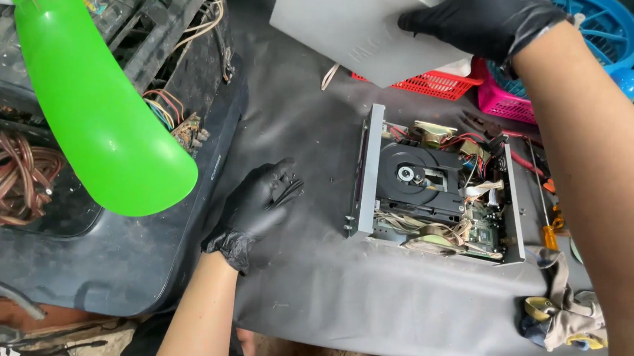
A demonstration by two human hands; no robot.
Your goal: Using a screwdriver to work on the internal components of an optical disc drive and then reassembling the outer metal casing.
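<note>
Disc player chassis (pixel 441 188), one unit with its top off, lies on the dark grey mat (pixel 324 290), showing a black disc tray, wires and a green board. Nearest the camera, one bundle of rags (pixel 564 316) sits at the mat's right edge. The left hand (pixel 255 205), black-gloved, rests flat and empty on the mat, fingers loosely spread, just left of the chassis. One yellow-handled screwdriver (pixel 549 224) lies right of the chassis. At left, one bright green plastic part (pixel 105 119) overhangs a black casing (pixel 88 259) and copper-coloured cable coils (pixel 1 178). Farther off, the right hand (pixel 484 19), also gloved, grips one grey metal cover (pixel 350 28) held above the mat, partly hiding one red basket (pixel 431 82); one pink basket (pixel 504 102) and one blue grille (pixel 602 31) stand beyond.
</note>
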